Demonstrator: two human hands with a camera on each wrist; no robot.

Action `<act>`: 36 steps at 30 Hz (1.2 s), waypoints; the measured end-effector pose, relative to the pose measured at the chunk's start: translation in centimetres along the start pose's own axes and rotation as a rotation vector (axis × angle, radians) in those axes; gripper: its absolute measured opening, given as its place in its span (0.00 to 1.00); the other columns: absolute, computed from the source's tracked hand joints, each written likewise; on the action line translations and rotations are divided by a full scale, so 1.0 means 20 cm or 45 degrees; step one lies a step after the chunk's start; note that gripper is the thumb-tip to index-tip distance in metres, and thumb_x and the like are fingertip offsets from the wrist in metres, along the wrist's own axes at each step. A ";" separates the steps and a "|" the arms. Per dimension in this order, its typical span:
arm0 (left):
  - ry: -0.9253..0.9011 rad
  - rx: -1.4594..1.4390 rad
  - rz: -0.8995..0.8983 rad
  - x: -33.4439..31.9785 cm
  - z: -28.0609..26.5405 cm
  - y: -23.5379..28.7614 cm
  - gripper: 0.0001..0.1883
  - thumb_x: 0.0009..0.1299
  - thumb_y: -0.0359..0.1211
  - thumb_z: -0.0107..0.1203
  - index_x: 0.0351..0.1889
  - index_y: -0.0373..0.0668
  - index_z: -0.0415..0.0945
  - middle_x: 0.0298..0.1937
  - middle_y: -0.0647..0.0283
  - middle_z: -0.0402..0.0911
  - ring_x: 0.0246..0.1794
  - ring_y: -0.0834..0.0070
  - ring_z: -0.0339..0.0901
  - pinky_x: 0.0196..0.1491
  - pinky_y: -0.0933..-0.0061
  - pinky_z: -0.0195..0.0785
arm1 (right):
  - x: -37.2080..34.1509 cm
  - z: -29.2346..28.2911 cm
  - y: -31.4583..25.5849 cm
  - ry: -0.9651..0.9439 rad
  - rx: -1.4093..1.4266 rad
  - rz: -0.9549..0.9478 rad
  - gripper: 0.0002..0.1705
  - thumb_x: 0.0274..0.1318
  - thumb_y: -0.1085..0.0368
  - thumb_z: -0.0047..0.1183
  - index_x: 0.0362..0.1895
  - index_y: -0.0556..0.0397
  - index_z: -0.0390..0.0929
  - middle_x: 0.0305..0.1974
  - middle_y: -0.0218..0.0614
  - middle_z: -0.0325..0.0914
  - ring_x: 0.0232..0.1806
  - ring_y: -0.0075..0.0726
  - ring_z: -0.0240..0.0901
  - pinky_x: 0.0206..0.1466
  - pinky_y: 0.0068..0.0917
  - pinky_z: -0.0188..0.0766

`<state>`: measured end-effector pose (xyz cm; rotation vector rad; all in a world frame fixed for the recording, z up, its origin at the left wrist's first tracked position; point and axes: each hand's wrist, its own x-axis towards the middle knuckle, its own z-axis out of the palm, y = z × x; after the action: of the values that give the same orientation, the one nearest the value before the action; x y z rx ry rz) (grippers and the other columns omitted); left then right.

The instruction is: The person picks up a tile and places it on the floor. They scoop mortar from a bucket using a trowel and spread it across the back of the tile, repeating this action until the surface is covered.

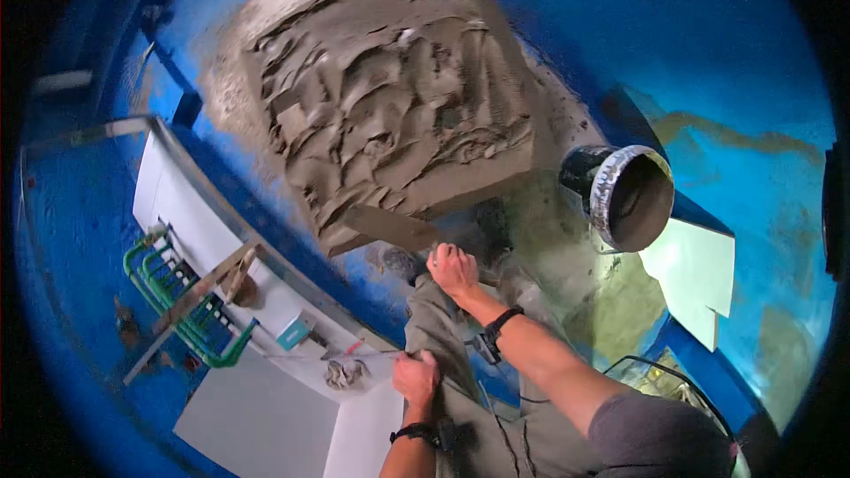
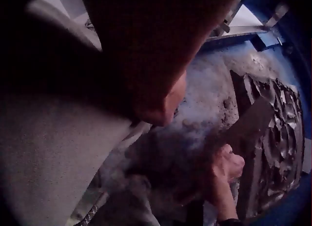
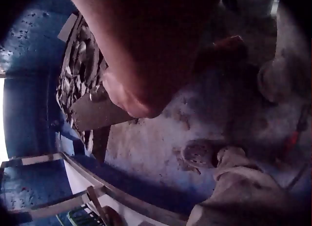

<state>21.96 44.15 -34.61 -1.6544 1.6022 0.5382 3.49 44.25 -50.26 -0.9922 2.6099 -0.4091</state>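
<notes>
My right hand grips a trowel with a flat, rectangular blade. The blade overlaps the near edge of a slab thickly spread with wet grey-brown mortar, ridged and lumpy. In the right wrist view the trowel blade reaches out from the fingers toward the mortar; the handle is hidden in the hand. My left hand lies against the trouser leg, well apart from the slab. In the left wrist view that hand is dark, its fingers mostly hidden, and I cannot tell whether it grips the cloth.
A mortar-smeared bucket lies tilted to the right of the slab, its mouth toward me. White panels and a long white ledge bearing a green rack and wooden tool stand at left. A shoe is on the blue floor.
</notes>
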 end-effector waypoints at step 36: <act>0.194 0.421 0.257 0.03 0.09 0.41 0.27 0.64 0.51 0.59 0.48 0.36 0.79 0.48 0.46 0.81 0.50 0.48 0.81 0.51 0.49 0.76 | -0.33 -1.76 2.19 -0.486 -0.552 0.930 0.14 0.57 0.60 0.59 0.44 0.55 0.82 0.37 0.53 0.83 0.40 0.56 0.84 0.44 0.49 0.81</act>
<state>14.51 45.78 -37.96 -1.3216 1.8691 0.2320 -31.33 85.54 -33.26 -0.1290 2.5067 0.4879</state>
